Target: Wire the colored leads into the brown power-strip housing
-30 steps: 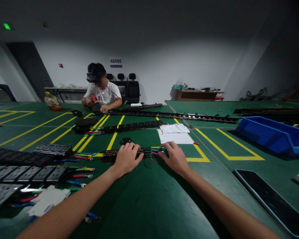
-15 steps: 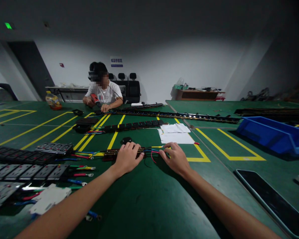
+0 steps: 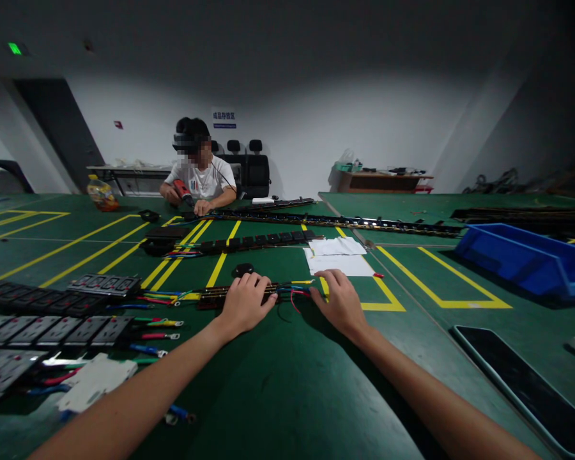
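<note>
A short black socket strip (image 3: 209, 296) with brass bars lies across the green table (image 3: 287, 383) in front of me. My left hand (image 3: 243, 303) rests on its right end, fingers curled down over it. Coloured wires (image 3: 294, 292), blue, red, yellow and black, fan out from that end. My right hand (image 3: 338, 301) sits at the wire tips, fingers bent around them; what it pinches is hidden under the hand.
Rows of socket modules (image 3: 43, 326) with loose wires fill the left. White papers (image 3: 338, 259) lie beyond my hands, a blue bin (image 3: 527, 259) at right, a dark panel (image 3: 522, 383) near right. A person (image 3: 199, 179) with a red tool sits opposite behind long strips (image 3: 335, 222).
My right hand has shifted slightly right and away along the wires. My left hand has stayed on the strip. The person opposite has lifted their head a little.
</note>
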A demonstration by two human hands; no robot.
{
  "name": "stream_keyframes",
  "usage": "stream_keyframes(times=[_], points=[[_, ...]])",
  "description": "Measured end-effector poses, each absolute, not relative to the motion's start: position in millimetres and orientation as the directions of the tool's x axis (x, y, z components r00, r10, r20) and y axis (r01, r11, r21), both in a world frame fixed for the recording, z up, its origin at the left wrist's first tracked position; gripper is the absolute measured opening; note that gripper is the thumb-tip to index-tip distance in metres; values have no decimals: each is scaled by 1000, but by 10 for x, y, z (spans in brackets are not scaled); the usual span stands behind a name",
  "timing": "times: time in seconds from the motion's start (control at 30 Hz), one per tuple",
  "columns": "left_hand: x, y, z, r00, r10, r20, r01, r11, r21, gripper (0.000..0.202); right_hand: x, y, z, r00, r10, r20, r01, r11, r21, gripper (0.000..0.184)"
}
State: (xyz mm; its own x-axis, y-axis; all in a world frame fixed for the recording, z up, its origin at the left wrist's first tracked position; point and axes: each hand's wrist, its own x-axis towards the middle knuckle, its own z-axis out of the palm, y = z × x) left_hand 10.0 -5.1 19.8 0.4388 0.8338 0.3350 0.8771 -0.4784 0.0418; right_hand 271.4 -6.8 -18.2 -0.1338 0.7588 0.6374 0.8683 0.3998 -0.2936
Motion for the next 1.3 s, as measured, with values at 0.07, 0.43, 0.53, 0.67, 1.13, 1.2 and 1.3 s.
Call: stream_keyframes(times=[0.07,0.43,0.53,0.67,1.13,1.2,1.3], points=[[102,-51,198,437,835,334,880,-474,36,37,2711,-70,-178,-160,773,614,878,396,-270,23],[102,-56,218,442,838,320,882,-471,17,37,2702,-79,-176,-188,768,612,875,414,-252,22],[101,-56,216,443,838,318,879,-476,29,38,2715,-69,-192,-251,770,586,850,465,-246,23],[99,-57,218,438,842,314,880,-474,44,38,2729,-59,-191,-238,762,602,840,473,-266,28],[105,-66,231,438,840,320,879,-474,41,37,2719,-56,-186,-212,756,620,845,460,-272,21],[109,-70,236,438,839,324,881,-472,29,35,2723,-59,-179,-235,743,627,837,482,-258,18],[115,-71,235,435,839,328,884,-466,20,35,2716,-64,-169,-278,736,618,827,510,-235,28]])
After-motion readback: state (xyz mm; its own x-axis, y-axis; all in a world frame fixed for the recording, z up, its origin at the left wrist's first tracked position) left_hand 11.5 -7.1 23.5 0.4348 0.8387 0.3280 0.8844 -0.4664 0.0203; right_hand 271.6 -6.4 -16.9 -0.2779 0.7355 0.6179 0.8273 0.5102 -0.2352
